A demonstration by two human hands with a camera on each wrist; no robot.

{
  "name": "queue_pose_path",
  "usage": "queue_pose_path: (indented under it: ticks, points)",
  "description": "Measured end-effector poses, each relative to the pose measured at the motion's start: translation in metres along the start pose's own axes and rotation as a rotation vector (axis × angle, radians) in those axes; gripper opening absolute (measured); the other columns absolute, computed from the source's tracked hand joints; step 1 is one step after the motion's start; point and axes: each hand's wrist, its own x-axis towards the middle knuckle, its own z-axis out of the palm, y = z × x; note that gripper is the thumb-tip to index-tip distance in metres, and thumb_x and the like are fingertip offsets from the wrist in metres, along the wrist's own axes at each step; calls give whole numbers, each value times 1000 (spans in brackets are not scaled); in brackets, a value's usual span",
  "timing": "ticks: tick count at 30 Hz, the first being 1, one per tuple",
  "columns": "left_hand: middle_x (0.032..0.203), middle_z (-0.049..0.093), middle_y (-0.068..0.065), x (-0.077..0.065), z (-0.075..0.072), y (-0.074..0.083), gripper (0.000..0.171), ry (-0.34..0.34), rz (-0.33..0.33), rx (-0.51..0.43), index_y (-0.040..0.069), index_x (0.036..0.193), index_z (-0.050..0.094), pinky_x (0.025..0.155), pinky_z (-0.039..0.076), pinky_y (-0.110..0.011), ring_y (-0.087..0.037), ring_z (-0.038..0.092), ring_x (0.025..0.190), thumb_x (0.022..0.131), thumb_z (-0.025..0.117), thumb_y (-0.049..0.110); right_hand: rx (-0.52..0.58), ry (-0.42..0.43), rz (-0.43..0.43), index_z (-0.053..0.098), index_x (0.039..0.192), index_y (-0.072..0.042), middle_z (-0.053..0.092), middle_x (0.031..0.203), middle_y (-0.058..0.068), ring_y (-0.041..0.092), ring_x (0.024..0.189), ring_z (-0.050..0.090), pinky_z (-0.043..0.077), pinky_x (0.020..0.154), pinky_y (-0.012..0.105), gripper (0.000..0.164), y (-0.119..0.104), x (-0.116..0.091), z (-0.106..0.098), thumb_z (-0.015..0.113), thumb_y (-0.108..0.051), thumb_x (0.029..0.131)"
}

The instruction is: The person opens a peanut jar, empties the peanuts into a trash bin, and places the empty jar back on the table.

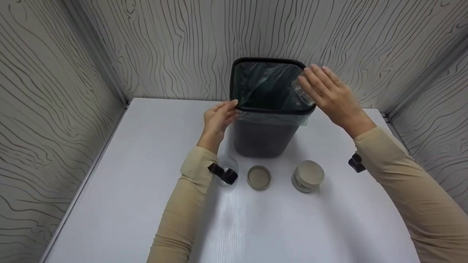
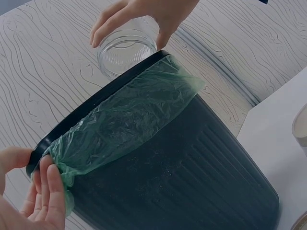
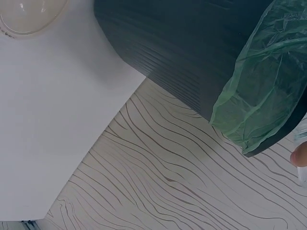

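Observation:
A dark trash bin (image 1: 263, 137) stands upright at the back of the white table, lined with a thin green bag (image 2: 124, 120) folded over its rim. At the rim's near left corner my left hand (image 1: 219, 120) pinches the edge, thumb on top and fingers beneath against the bag. My right hand (image 1: 331, 96) grips a clear glass jar (image 1: 301, 91) over the bin's right side. The jar is tipped with its mouth toward the bin, and in the left wrist view no contents show in the jar (image 2: 125, 52). Only a fingertip (image 3: 301, 155) of that hand appears in the right wrist view.
In front of the bin lie a round lid (image 1: 259, 178) and, to its right, a lidded jar (image 1: 309, 175). Another clear container (image 1: 228, 164) stands partly hidden behind my left wrist's black mount. Wood-patterned walls (image 1: 175, 47) enclose the table (image 1: 146, 153) at the back and sides.

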Motion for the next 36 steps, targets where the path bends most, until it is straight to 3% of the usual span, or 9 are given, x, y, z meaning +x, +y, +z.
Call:
queue_pose_path:
  ticks: [11, 21, 30, 36]
  points:
    - [81, 67, -1, -1, -1, 0, 33, 0, 2, 22, -2, 116, 62, 66, 57, -15, -7, 66, 70, 87, 70, 13, 109, 76, 120, 52, 136, -2, 56, 135, 19, 35, 127, 52, 39, 116, 41, 51, 1, -2, 0, 52, 16, 88]
    - [82, 68, -1, -2, -2, 0, 33, -10, 2, 18, -2, 116, 62, 67, 58, -16, -7, 66, 70, 87, 70, 14, 175, 102, 189, 54, 133, 1, 58, 133, 22, 37, 126, 52, 36, 118, 39, 47, 1, -8, -4, 51, 15, 87]
    - [79, 68, -1, -1, -1, 0, 21, -14, 7, 1, 0, 104, 63, 64, 57, -15, -6, 65, 67, 87, 69, 12, 217, 181, 257, 56, 129, 1, 60, 128, 23, 36, 127, 53, 37, 118, 39, 53, 0, -13, -3, 51, 19, 79]
    - [76, 67, 0, -1, -1, 0, 22, -13, 11, -4, -1, 105, 63, 64, 57, -15, -6, 65, 67, 87, 69, 11, 231, 162, 291, 54, 131, 1, 58, 131, 22, 35, 129, 51, 35, 120, 38, 65, -3, -15, -8, 65, 18, 70]
